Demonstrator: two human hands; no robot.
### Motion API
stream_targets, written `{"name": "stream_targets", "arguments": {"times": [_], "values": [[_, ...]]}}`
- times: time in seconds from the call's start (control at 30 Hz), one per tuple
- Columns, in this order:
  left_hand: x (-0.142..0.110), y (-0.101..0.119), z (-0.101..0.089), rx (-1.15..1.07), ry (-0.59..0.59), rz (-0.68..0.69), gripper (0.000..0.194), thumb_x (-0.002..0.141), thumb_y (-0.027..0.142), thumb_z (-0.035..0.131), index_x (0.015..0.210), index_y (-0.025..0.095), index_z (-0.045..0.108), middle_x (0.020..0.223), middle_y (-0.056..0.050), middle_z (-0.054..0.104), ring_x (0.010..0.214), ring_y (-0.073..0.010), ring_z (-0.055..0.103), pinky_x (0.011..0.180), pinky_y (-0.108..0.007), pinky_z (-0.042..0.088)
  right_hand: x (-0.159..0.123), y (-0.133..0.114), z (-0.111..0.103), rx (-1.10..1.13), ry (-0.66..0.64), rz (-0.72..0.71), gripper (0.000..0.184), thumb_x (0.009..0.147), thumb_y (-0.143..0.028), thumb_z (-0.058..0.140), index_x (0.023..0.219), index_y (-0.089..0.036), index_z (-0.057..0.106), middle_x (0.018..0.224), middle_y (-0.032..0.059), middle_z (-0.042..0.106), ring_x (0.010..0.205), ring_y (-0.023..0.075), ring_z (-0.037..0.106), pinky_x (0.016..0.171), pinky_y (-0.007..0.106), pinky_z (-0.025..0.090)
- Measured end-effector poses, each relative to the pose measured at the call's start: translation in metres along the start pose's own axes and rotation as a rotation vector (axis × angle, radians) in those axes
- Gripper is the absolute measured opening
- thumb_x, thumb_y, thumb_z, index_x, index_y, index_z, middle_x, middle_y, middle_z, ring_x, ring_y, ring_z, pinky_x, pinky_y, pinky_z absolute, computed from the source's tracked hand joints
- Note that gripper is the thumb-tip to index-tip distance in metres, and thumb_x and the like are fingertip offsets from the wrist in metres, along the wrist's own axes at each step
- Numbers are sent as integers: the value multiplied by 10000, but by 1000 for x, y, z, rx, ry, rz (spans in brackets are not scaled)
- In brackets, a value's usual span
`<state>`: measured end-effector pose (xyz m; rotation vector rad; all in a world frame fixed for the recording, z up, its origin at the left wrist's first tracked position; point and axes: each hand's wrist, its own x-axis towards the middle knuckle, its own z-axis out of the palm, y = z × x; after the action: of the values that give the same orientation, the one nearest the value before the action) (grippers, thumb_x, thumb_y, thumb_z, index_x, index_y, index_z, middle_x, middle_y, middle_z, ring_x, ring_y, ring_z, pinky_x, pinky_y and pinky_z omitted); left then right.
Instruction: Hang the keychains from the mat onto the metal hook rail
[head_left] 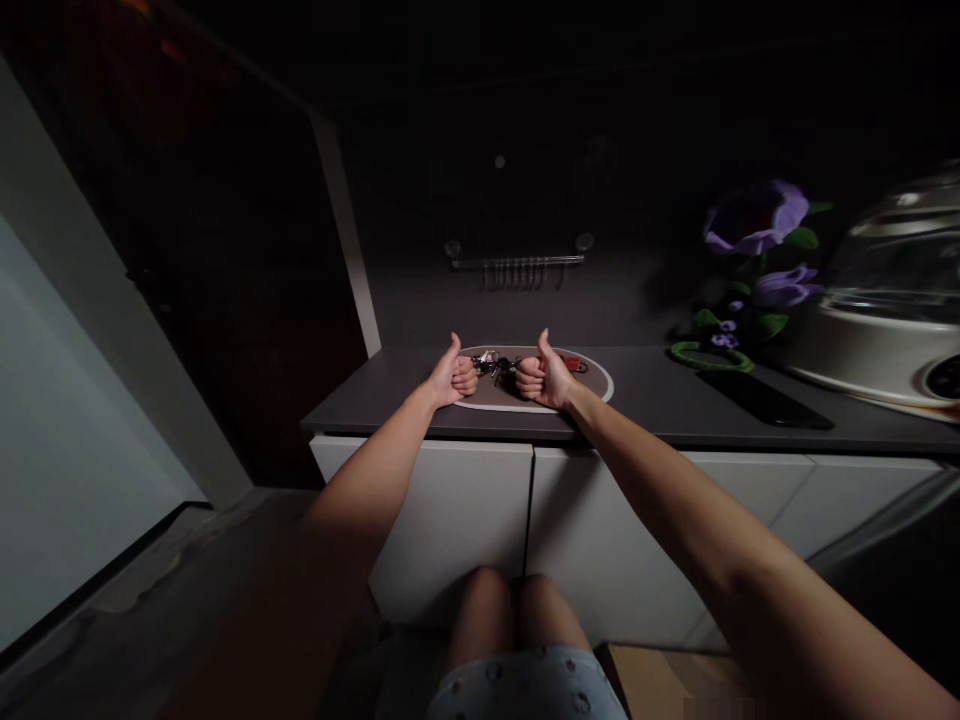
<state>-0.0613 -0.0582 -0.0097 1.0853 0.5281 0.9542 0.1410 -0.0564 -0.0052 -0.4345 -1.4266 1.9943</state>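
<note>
My left hand (453,376) is a fist with the thumb pointing up, at the left side of an oval mat (491,399) with a pale rim. Across from it, my right hand (545,376) makes the same thumb-up fist over the right part of the mat. I see nothing held in either one. Between the two fists lies a bunch of dark and silver keys (496,368), partly covered by my fingers. A small red item (574,364) with a dark ring rests just beyond my right wrist.
On the dark countertop (645,400) stand purple fabric flowers (757,222), a black phone-like slab (765,397) and a cream appliance (885,340) with a clear top. A hook rail (517,262) hangs on the wall. White cabinet doors (442,500) are below; a dark door (225,260) is at left.
</note>
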Motion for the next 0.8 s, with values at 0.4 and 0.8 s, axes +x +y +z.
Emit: {"name": "stream_targets", "arguments": {"times": [0.4,0.8], "values": [[27,32,-7,468,435,316,267,739,389,566,658,145,493,442,63,409,362,-39,334,407,-176,259,39,-17,24,-310,410,-224,238,824,-393,430,716,-183,461,369,-101,242,305,40,185,330,157,142],[40,23,-56,1525,415,549,149,750,150,496,795,135,637,808,-49,621,783,-140,528,721,-246,389,93,9,-6,-1181,696,-392,195,738,-119,467,916,-146,541,813,41,582,683,109,526,678,250,421]]}}
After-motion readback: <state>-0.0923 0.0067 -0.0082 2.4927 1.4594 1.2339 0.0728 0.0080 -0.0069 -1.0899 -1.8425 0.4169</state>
